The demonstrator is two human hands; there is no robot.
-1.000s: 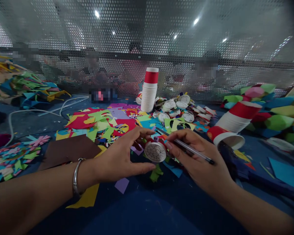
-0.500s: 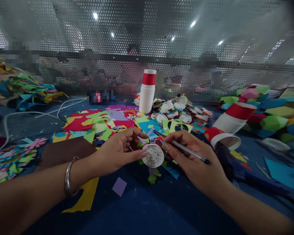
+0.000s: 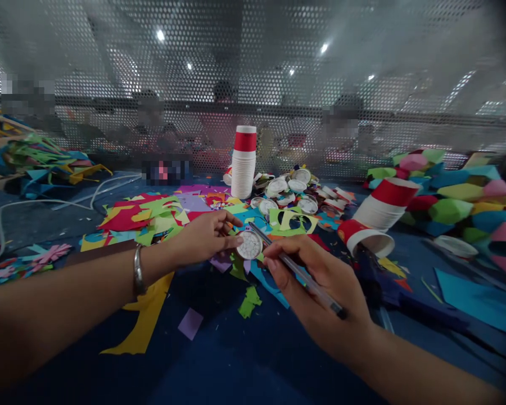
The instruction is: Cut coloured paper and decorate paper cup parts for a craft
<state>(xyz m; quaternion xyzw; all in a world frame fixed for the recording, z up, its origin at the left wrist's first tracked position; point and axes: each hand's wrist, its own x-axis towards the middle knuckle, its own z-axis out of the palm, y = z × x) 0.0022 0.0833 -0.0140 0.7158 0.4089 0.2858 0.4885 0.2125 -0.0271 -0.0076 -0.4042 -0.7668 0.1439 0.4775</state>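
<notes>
Pinching the line-patterned cup bottom (image 3: pixel 250 245), mid-frame, by its left edge, our left hand (image 3: pixel 206 236) could let it twist if that hold slips; our right hand (image 3: pixel 326 284) grips a pen (image 3: pixel 312 284), whose tip, so near the rim, might leave a stray mark.

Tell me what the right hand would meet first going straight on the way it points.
The right hand would likely meet the white patterned disc at the left hand; depth is unclear.
</notes>
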